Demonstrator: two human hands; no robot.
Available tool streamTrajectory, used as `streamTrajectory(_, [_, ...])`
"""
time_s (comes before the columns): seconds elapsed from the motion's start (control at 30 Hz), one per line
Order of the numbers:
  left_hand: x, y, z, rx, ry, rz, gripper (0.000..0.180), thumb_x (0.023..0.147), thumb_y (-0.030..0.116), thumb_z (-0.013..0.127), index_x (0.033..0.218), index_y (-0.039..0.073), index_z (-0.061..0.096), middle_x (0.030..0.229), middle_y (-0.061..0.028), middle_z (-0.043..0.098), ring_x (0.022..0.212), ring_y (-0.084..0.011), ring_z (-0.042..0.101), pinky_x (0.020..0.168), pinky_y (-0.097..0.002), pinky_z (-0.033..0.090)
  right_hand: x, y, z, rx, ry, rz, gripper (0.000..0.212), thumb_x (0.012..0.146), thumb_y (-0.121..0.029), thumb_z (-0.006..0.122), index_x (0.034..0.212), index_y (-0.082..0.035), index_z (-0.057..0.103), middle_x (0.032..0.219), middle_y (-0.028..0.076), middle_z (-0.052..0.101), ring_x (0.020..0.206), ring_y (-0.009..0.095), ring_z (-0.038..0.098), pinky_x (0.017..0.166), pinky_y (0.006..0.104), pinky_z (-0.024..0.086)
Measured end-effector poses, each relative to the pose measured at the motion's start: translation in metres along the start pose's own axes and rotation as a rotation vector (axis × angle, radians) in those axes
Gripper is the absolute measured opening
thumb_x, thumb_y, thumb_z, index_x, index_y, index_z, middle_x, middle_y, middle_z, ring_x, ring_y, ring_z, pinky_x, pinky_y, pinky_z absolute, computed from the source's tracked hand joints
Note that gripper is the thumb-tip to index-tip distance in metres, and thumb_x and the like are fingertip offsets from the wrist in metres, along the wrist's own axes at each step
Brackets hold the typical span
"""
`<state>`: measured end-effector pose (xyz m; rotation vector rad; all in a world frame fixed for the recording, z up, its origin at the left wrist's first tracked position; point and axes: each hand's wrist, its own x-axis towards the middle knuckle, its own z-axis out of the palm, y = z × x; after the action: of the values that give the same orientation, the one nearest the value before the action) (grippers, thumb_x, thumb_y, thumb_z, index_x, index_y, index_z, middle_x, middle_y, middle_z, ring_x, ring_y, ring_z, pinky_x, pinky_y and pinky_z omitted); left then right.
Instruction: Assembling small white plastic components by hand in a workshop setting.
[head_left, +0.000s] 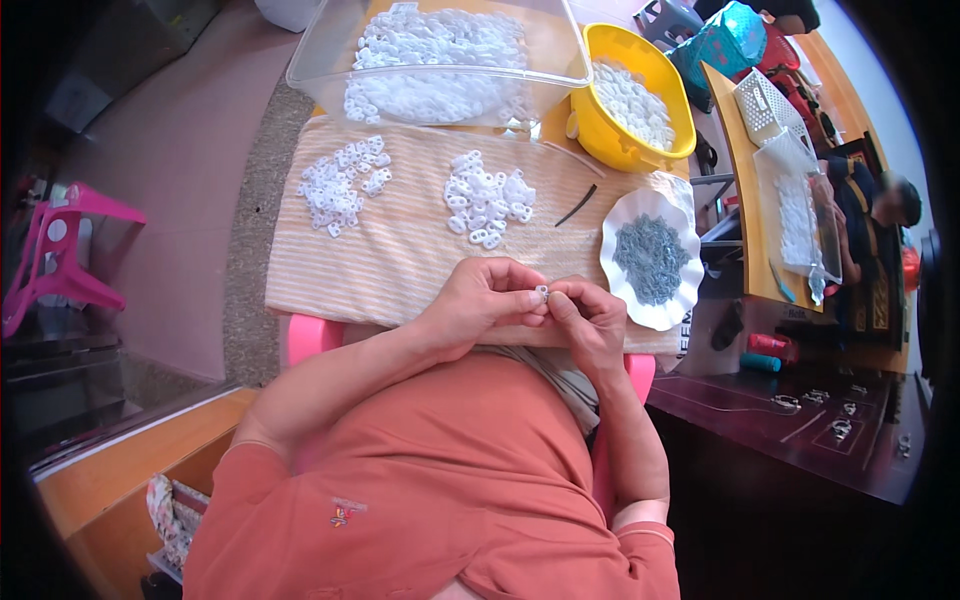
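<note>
Between my fingertips is a small white plastic piece with holes point(541, 290). My left hand point(485, 300) pinches it between thumb and fingers. Meeting it from the right, my right hand point(592, 315) has thumb and forefinger pressed together at the piece's edge; whatever they grip is too small to make out. Beyond my hands, a loose pile of similar white pieces point(487, 205) lies on the striped cloth point(410, 265), with a second pile point(335, 195) farther left. A white wavy-rimmed dish point(648, 316) filled with small grey metal-looking parts point(655, 258) stands just right of my right hand.
A clear plastic bin point(300, 65) of white pieces stands at the far side, beside a yellow tub point(680, 100) holding more. A dark thin strip point(576, 205) lies near the dish. At right, another person point(860, 210) sits by a wooden table point(755, 225). A pink stool point(75, 215) stands left.
</note>
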<state>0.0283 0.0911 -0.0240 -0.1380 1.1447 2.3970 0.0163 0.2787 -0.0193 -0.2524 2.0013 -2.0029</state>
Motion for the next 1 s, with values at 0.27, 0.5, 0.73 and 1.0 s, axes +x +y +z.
streamTrajectory(0.27, [-0.026,0.015,-0.008,-0.058,0.131,0.014,0.018,0.089,0.002,0.064,0.105,-0.003,0.061,0.095,-0.0085,0.066,0.086,-0.0144,0.066,0.078,-0.0257,0.057,0.015,-0.006,0.017,0.073,-0.127,0.023,0.014,0.093,-0.005,0.06,0.101,0.005,0.066,0.086,0.006,0.066,0.075,0.011,0.064,0.066,0.0222,0.052])
streamTrajectory(0.5, [-0.035,0.017,-0.029,-0.125,0.254,0.089,0.016,0.089,0.002,0.064,0.105,-0.001,0.062,0.094,-0.0069,0.066,0.085,-0.0135,0.066,0.078,-0.0259,0.057,0.045,-0.026,0.031,-0.478,-0.105,-0.264,0.018,0.086,0.0,0.064,0.104,0.001,0.065,0.087,0.007,0.065,0.069,0.012,0.06,0.06,0.0264,0.047])
streamTrajectory(0.73, [-0.036,0.019,-0.037,-0.185,0.257,0.144,0.017,0.089,0.001,0.063,0.106,0.0,0.061,0.094,-0.0076,0.066,0.085,-0.0153,0.067,0.079,-0.0276,0.058,0.061,-0.027,0.043,-1.023,-0.147,-0.389,0.016,0.085,-0.009,0.064,0.101,-0.007,0.065,0.09,0.011,0.062,0.074,0.032,0.064,0.064,0.0399,0.05])
streamTrajectory(1.0, [-0.036,0.018,-0.039,-0.205,0.244,0.154,0.017,0.088,0.0,0.063,0.105,0.0,0.061,0.094,-0.0077,0.066,0.085,-0.0155,0.067,0.078,-0.0277,0.059,0.061,-0.024,0.04,-1.062,-0.175,-0.39,0.013,0.083,-0.013,0.066,0.094,-0.007,0.064,0.089,0.011,0.062,0.075,0.033,0.064,0.063,0.0415,0.049])
